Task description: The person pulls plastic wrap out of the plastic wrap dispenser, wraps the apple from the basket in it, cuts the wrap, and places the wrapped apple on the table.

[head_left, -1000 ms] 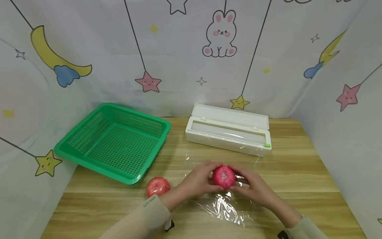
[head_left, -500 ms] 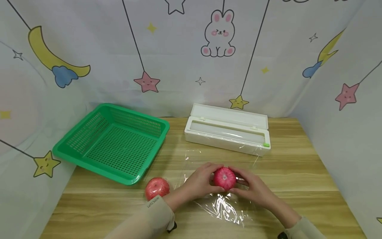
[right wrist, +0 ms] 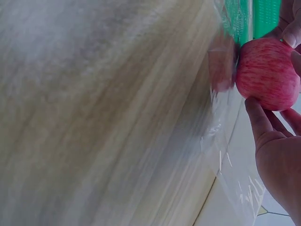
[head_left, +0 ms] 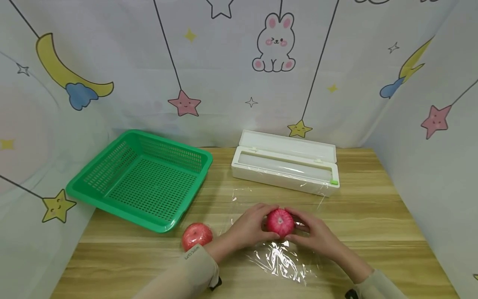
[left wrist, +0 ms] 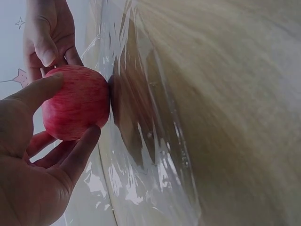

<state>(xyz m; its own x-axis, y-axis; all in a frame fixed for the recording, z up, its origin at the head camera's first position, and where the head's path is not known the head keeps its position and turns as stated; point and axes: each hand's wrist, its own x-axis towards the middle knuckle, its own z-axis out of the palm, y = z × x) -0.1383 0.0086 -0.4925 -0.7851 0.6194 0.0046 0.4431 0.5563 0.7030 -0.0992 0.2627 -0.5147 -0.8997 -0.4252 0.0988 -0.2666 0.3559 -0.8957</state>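
A red apple [head_left: 280,223] is held between my two hands, on or just over a sheet of clear cling film [head_left: 280,261] spread on the table. From the left, my left hand [head_left: 252,226] grips it, with thumb in front and fingers behind. My right hand [head_left: 315,234] grips the opposite side the same way. In the left wrist view the apple [left wrist: 77,106] has its lower side against the film, which is wrinkled and shiny nearby. The right wrist view shows fingertips of the right hand [right wrist: 280,155] pressed to the fruit.
Left of my left hand lies another shiny red apple [head_left: 196,236], partly behind the sleeve. A green perforated basket [head_left: 203,182] stands at the back left. Behind the hands is a white cling film dispenser [head_left: 276,177], lid raised and roll visible. Patterned cloth [head_left: 224,74] encloses the table.
Both hands keep their grip on the apple in nearly the same place. The left forearm has shifted slightly to the right.
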